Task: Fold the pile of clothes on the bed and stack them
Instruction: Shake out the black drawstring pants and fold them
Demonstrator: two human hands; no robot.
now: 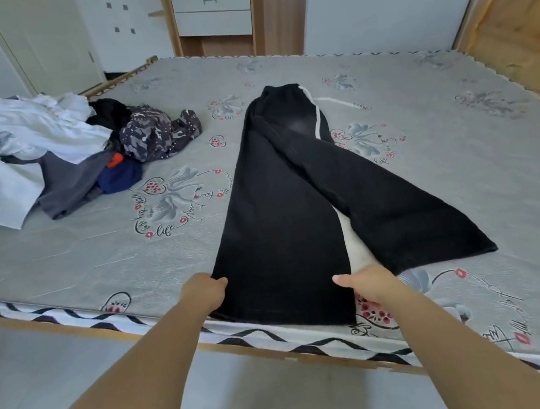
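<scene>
Black trousers (296, 180) lie spread lengthwise on the bed (424, 136), my left hand (204, 290) and right hand (363, 286) pinching the near leg's hem in their fingers. No fold yet; the pile (49, 154) waits, nothing stacked.
</scene>
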